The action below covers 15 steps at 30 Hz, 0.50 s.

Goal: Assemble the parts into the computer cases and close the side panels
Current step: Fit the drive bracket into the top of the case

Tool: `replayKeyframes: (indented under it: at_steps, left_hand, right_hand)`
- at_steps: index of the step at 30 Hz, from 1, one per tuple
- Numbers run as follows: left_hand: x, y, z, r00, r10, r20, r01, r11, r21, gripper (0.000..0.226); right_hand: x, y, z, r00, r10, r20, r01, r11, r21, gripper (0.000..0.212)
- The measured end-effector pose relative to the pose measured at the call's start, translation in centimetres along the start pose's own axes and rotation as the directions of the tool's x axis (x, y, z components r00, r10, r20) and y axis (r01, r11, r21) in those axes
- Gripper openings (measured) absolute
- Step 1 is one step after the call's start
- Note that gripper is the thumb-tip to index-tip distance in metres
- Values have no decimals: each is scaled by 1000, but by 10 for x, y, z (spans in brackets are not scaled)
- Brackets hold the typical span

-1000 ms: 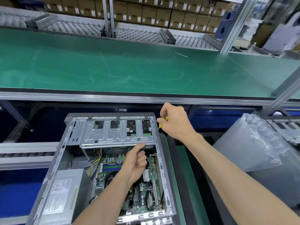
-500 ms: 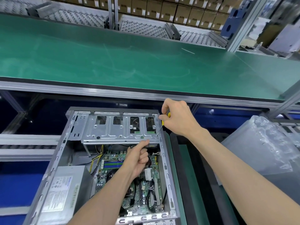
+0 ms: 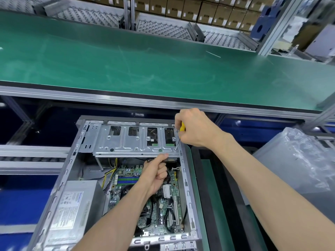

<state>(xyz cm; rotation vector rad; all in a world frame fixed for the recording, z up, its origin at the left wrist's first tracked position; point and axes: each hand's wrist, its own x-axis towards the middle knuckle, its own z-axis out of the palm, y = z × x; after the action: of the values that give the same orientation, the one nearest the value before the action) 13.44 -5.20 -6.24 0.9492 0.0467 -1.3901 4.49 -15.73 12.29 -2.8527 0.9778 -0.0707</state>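
Now | right hand point(image 3: 196, 128) grips the yellow screwdriver point(image 3: 182, 127), long way slanting down-left, tip on the drive cage point(image 3: 134, 142) near corner | left hand point(image 3: 156, 175), fingers curled, thumb pressing under cage front edge | right hand nearer the screw spot.

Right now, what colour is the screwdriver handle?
Yellow; the screwdriver handle shows in the right hand, head view.
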Motion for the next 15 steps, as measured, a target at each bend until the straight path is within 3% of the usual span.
replayKeyframes:
  at_steps: [4, 6, 9, 11, 15]
  left_hand:
    - [1, -1, -2, 1000, 3, 7, -3, 1000, -2, 26]
    - [2, -1, -2, 1000, 6, 10, -6, 1000, 0, 25]
    - [2, -1, -3, 1000, 5, 15, -5, 1000, 2, 24]
    - [2, -1, -2, 1000, 6, 18, -6, 1000, -2, 24]
    - [1, -1, -2, 1000, 11, 8, -11, 1000, -2, 24]
  right_hand:
    - [6, -4, 0, 998, 39, -40, -42, 996, -79, 10]
    - [8, -7, 1, 994, 60, -91, -74, 984, -159, 17]
    - [10, -8, -4, 998, 53, -16, -55, 995, -81, 8]
    - [12, -5, -6, 997, 55, 53, -56, 998, 13, 15]
    - [13, -4, -3, 995, 95, -9, -95, 995, -6, 8]
